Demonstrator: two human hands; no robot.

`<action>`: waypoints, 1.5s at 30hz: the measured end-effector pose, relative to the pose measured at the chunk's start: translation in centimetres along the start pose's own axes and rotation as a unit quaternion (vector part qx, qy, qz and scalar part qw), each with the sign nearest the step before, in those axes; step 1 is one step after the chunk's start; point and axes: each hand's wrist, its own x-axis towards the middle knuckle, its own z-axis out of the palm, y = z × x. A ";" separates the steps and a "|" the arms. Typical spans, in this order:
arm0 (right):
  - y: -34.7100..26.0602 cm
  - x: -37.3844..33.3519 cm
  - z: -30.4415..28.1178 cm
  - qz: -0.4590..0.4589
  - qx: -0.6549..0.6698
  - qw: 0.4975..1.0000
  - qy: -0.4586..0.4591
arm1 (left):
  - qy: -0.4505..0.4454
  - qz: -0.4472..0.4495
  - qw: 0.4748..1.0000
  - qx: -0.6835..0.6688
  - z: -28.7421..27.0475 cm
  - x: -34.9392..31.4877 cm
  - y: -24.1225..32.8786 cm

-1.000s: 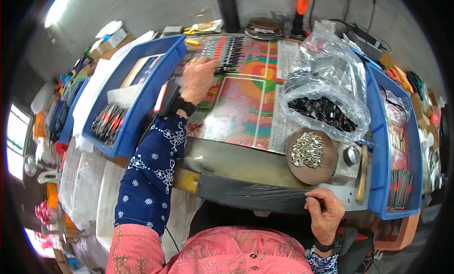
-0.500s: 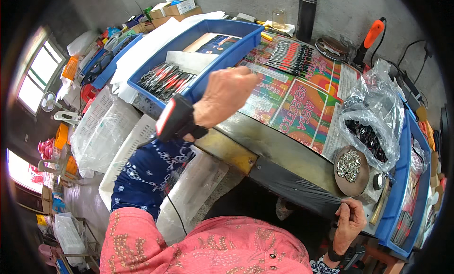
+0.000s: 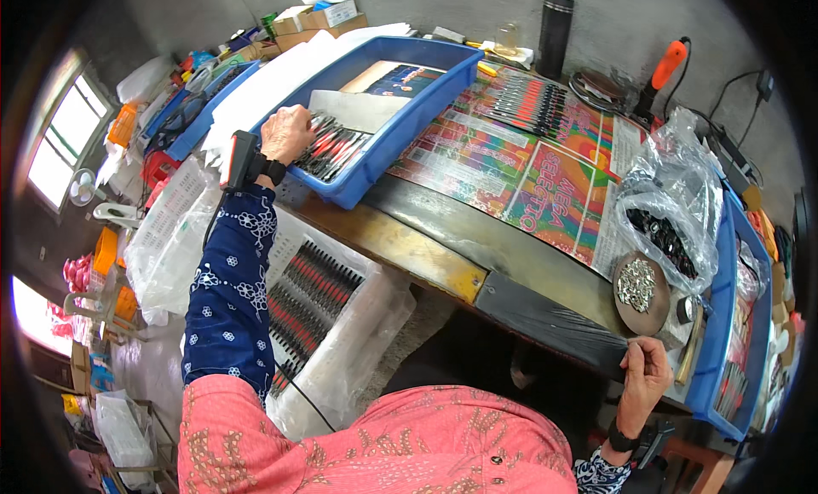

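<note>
My left hand [image 3: 287,134] is at the left side of a blue tray [image 3: 362,174], its fingers curled beside a pile of slim black-and-red pieces [image 3: 331,149]. It looks closed, but its fingertips are hidden and what they hold, if anything, does not show. At the table's front edge, my right hand [image 3: 645,376] has its thumb and fingers pinched together; I cannot make out anything between them. Just beyond it sits a brown bowl [image 3: 629,317] of small silver metal bits [image 3: 636,285]. An open clear plastic bag [image 3: 682,174] holds shiny black parts [image 3: 663,238] behind the bowl.
A row of black-and-red pieces [image 3: 527,106] lies on a colourful printed sheet [image 3: 545,183] on the table. A black tumbler [image 3: 555,35] and an orange-handled tool [image 3: 670,65] stand behind. Below left, a plastic-lined crate [image 3: 379,311] holds more rows. Another blue tray [image 3: 724,323] is at right.
My left hand has swung left from above the tray's near right edge to its left side, uncovering the rows in the crate below. My right hand stays pinched at the table edge.
</note>
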 end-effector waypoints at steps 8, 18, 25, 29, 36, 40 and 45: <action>-1.7 -0.4 -0.3 0.013 -0.055 0.998 -0.010 | 0.044 0.139 0.989 -0.016 8.0 5.0 -7.2; -5.8 0.6 -8.5 -0.096 -0.217 0.970 0.049 | 0.121 0.181 0.976 0.016 10.9 6.6 -10.5; -4.3 4.4 -20.0 -0.105 -0.454 0.874 0.136 | 0.129 0.088 0.985 -0.068 7.2 5.4 -7.2; -1.9 6.2 -25.2 -0.039 -0.564 0.822 0.071 | 0.151 0.042 0.977 -0.146 5.4 4.1 -5.5; 1.6 8.4 -29.0 0.038 -0.593 0.804 -0.035 | 0.190 0.117 0.922 -0.318 2.3 0.4 0.6; 3.0 8.9 -29.5 0.025 -0.613 0.787 -0.064 | 0.117 0.130 0.908 -0.382 0.7 -1.5 4.7; 4.0 9.4 -29.6 0.012 -0.611 0.791 -0.031 | 0.111 0.151 0.865 -0.466 0.4 -3.4 10.7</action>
